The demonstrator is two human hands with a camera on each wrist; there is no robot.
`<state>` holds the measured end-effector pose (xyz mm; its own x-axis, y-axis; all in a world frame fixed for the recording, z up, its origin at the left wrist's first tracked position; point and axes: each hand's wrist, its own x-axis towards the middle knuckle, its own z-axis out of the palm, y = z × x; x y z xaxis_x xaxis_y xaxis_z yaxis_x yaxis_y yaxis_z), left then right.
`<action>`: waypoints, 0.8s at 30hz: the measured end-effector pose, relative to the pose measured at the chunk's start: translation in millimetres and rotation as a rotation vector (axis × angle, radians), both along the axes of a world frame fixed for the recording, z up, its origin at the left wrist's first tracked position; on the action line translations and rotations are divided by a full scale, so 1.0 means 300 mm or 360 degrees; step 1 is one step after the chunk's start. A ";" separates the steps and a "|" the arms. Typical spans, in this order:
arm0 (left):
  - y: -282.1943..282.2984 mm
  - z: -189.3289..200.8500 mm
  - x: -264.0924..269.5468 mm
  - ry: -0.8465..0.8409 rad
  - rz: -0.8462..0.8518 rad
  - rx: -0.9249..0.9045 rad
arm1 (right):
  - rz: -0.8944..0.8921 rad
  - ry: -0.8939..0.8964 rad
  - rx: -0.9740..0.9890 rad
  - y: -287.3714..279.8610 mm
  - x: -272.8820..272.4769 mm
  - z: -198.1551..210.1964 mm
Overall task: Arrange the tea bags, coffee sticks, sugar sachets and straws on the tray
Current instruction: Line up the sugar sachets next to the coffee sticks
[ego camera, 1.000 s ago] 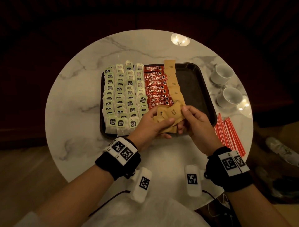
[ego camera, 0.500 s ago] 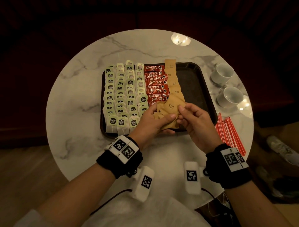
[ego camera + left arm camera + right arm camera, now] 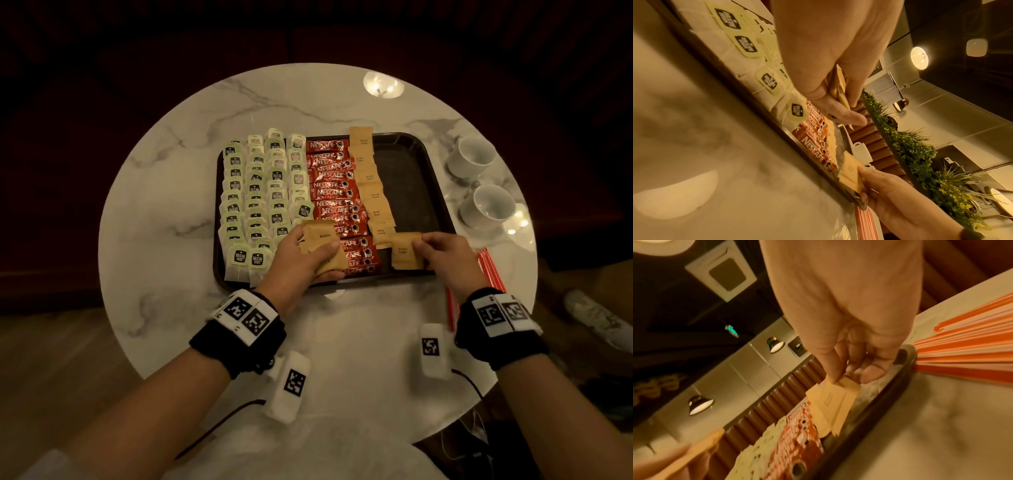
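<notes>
A dark tray (image 3: 416, 161) holds rows of green-tagged tea bags (image 3: 255, 192), red coffee sticks (image 3: 334, 192) and a column of brown sugar sachets (image 3: 371, 192). My left hand (image 3: 305, 255) grips a small stack of brown sachets (image 3: 320, 240) over the tray's near edge. Thumb and fingers close on the stack of sachets (image 3: 838, 87) in the left wrist view. My right hand (image 3: 442, 253) pinches one brown sachet (image 3: 406, 251) at the near end of the sachet column, low over the tray. The same pinched sachet (image 3: 838, 394) shows in the right wrist view. Red straws (image 3: 489, 270) lie on the table right of the tray.
Two white cups (image 3: 474, 157) (image 3: 489, 204) stand on the marble table (image 3: 164, 212) right of the tray. The tray's right third is bare. A shoe (image 3: 596, 315) is on the floor at right.
The hands, joined over the stack a second ago, have parted: my right hand drew one sachet off to the right and lowered it toward the tray, and the left stayed with the rest.
</notes>
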<state>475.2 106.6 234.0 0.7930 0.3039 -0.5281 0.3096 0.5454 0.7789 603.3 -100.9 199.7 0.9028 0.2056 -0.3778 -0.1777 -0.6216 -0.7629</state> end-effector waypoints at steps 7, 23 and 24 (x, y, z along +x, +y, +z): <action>-0.009 -0.011 0.006 0.0078 -0.0028 -0.0037 | 0.0061 -0.0013 -0.0206 0.053 0.002 -0.040; -0.022 0.026 0.020 -0.0046 -0.0177 -0.0223 | 0.0522 0.0097 0.0484 0.139 -0.137 0.142; -0.023 0.026 0.021 -0.0053 -0.0178 -0.0224 | 0.0516 0.0135 0.0498 0.143 -0.141 0.142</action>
